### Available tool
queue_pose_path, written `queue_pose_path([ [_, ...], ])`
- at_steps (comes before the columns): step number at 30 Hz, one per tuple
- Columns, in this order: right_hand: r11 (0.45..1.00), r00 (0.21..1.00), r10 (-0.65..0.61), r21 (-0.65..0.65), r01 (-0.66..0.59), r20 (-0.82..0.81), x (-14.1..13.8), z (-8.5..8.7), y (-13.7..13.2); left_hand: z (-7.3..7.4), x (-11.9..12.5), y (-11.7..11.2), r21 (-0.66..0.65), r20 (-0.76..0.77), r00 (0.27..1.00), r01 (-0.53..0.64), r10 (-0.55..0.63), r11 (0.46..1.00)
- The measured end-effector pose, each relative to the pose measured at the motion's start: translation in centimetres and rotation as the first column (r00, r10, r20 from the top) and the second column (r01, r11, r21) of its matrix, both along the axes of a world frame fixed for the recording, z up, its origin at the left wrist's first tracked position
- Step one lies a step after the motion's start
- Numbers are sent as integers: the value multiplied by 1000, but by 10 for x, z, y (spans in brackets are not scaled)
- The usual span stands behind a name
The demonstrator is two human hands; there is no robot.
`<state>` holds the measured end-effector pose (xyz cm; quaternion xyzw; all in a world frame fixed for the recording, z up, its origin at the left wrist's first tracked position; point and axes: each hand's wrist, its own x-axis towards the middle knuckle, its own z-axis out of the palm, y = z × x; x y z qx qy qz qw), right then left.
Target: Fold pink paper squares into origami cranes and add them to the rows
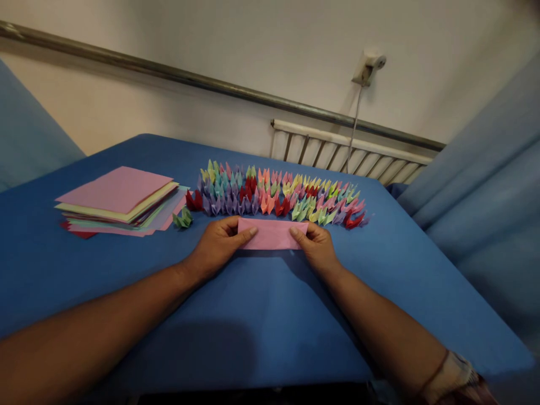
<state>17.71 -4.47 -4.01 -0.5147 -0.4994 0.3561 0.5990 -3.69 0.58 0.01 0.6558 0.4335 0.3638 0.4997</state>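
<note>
A pink sheet of paper [272, 234], folded into a long rectangle, lies on the blue table [261, 315] in front of me. My left hand [219, 243] grips its left end, thumb on top and fingers curled under. My right hand [317, 245] pinches its right end the same way. Just beyond the paper stand rows of small folded paper cranes [278, 194] in many colours.
A stack of coloured paper squares [122, 201], pink on top, lies at the left. A single green crane [183, 219] and a red one [194, 201] sit beside it. Behind the table are a radiator [346, 152], a wall rail and blue curtains [489, 185].
</note>
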Motion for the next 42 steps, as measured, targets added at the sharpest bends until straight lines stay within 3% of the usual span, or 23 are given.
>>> queue_pose_path([
  [7,1000,998,-19,25,18,66,1,1,-2,1,0,1,62,-98,995,-19,25,998],
  [10,994,997,-12,-110,21,82,2,-6,3,-7,-1,8,155,-245,969,15,23,988],
  [12,972,979,3,-231,45,203,4,-9,7,-13,-2,14,214,-376,927,74,12,974],
  [14,962,888,-4,-239,128,459,5,-9,8,-17,-1,17,254,-498,867,145,0,956],
  [17,983,603,-98,-18,183,792,-1,-2,2,-17,1,17,300,-619,786,227,8,927],
  [19,995,485,-88,49,92,870,-11,3,-7,-15,2,16,328,-657,753,260,21,908],
  [21,994,401,84,-46,-102,912,-24,5,-16,-12,1,17,343,-681,732,284,29,895],
  [23,955,326,256,-186,-230,910,-35,3,-25,-11,-2,20,339,-710,704,302,32,891],
  [26,928,290,354,-297,-222,889,-43,1,-31,-12,-6,23,372,-737,672,305,79,877],
  [30,918,287,387,-337,-210,876,-43,4,-31,-19,3,2,586,-636,745,301,198,752],
  [32,908,274,406,-353,-224,872,-42,5,-30,-23,15,-18,523,-667,742,412,58,746],
  [34,898,252,423,-367,-242,870,-42,5,-29,-25,26,-36,381,-728,673,557,-131,738],
  [35,894,239,430,-374,-249,870,-41,4,-28,-25,29,-42,331,-752,638,581,-164,744],
  [38,885,211,446,-392,-252,870,-41,4,-27,-23,27,-47,223,-814,544,616,-203,756],
  [42,889,215,443,-394,-233,871,-41,4,-27,-23,7,-39,204,-865,478,616,-155,761],
])
